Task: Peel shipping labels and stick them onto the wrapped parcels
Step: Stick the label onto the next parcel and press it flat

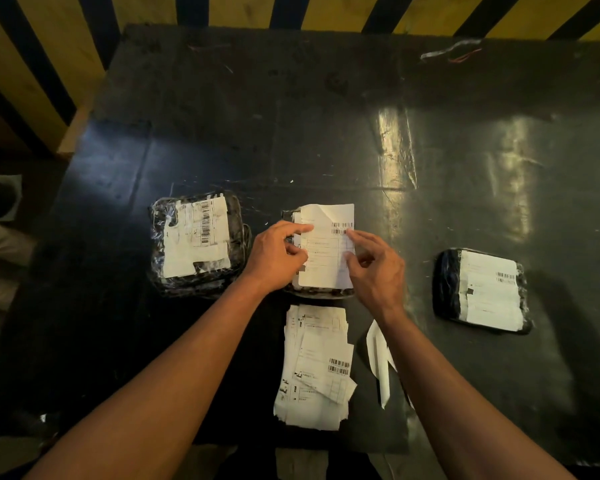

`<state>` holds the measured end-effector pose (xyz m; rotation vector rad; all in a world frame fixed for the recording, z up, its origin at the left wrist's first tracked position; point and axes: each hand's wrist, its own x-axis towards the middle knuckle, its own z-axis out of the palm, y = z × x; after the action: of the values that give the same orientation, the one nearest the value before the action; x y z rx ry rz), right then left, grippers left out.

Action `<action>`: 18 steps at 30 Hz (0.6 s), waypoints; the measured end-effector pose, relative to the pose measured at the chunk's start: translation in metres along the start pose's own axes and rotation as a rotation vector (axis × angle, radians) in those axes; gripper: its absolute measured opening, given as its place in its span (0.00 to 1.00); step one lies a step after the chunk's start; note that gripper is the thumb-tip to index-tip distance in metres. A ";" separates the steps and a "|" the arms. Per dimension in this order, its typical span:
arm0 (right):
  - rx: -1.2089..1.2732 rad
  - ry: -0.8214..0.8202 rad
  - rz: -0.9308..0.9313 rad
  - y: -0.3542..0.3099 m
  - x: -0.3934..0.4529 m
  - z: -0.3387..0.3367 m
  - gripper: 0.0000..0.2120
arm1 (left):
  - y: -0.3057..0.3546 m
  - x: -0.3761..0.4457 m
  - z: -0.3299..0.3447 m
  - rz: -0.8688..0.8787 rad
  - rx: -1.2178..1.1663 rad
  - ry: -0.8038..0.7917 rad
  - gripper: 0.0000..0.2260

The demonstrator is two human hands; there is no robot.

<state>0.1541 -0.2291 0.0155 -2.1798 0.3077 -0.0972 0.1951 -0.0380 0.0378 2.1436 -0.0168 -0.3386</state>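
While both hands work at the middle of the counter (326, 133), the left hand (278, 252) pinches the left edge of a shipping label (329, 251) between thumb and forefinger, and the right hand (374, 268) pinches its right edge, forefinger tip just under the barcode. The label lies over the middle parcel (321, 292), whose dark wrapped rim shows only at 6 and at 9 o'clock of the paper. At about 11 o'clock the label's top corner is folded over, showing a blank underside; whether that is backing coming away or the label itself curling cannot be told.

The label looks thin, light and limp, so it will likely flop and crease if held by one edge alone; once the adhesive is bare it may grab on first contact. Holding it by two opposite edges, as now, seems the safest way, with a peel started from the lifted corner. The parcel's wrap looks glossy and wrinkled, so firm smoothing will probably be needed.

Outward from the hands, at 6 o'clock a loose stack of labels (314, 368) lies near the counter's front edge, and a white strip (378, 358) lies just beside it at 5 o'clock, partly under the right forearm. At 9 o'clock sits a labelled parcel (196, 242); at 3 o'clock, well apart, another labelled parcel (484, 291).
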 end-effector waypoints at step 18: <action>-0.192 -0.101 -0.020 0.010 0.014 0.023 0.22 | -0.019 0.014 0.008 0.035 0.234 -0.006 0.24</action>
<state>0.1703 -0.2204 -0.0062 -2.3693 0.2462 0.0325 0.2044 -0.0364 0.0148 2.3706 -0.1014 -0.3363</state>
